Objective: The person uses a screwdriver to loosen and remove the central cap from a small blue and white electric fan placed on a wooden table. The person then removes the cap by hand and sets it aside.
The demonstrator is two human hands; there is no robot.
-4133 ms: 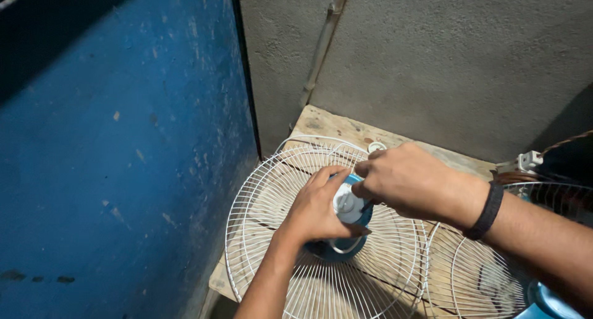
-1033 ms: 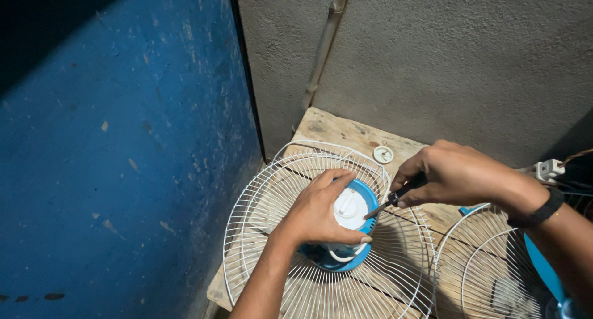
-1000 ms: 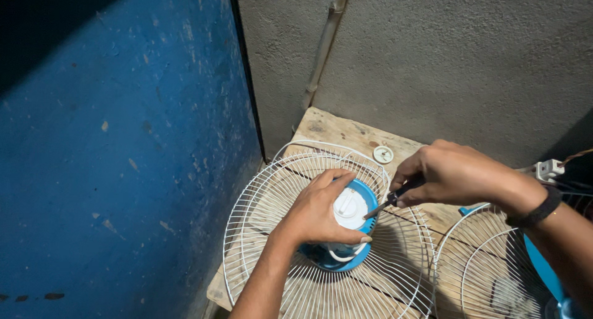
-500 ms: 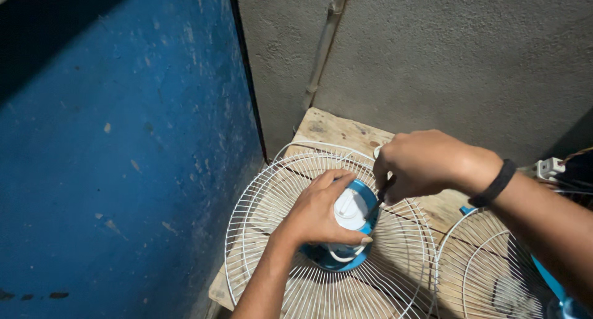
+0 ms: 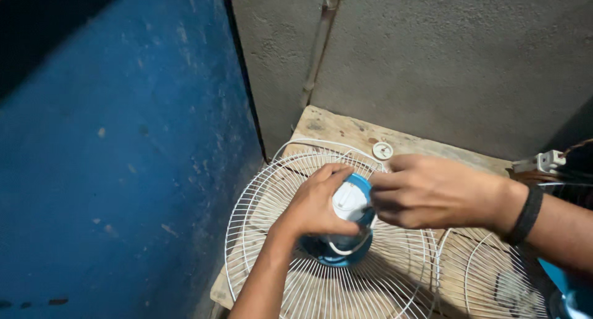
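Observation:
A blue fan motor with a white cap (image 5: 347, 200) stands at the centre of a white wire fan grille (image 5: 259, 214) lying flat on a wooden table (image 5: 346, 130). My left hand (image 5: 316, 203) wraps the motor from the left, fingers over its top. My right hand (image 5: 432, 192), a black band on its wrist, is closed around a thin dark screwdriver. Only the screwdriver tip (image 5: 369, 209) shows, right at the edge of the white cap. The knuckles of both hands nearly touch over the motor.
A second wire grille (image 5: 488, 276) overlaps the first at the right. A small white round part (image 5: 383, 150) lies on the wood behind the grille. A white plug (image 5: 543, 161) sits at far right. A blue wall (image 5: 123, 140) stands close on the left, a grey wall (image 5: 432, 59) behind.
My right hand has moved left with the screwdriver, from beside the motor to right against its white cap. My left hand has kept its hold on the motor.

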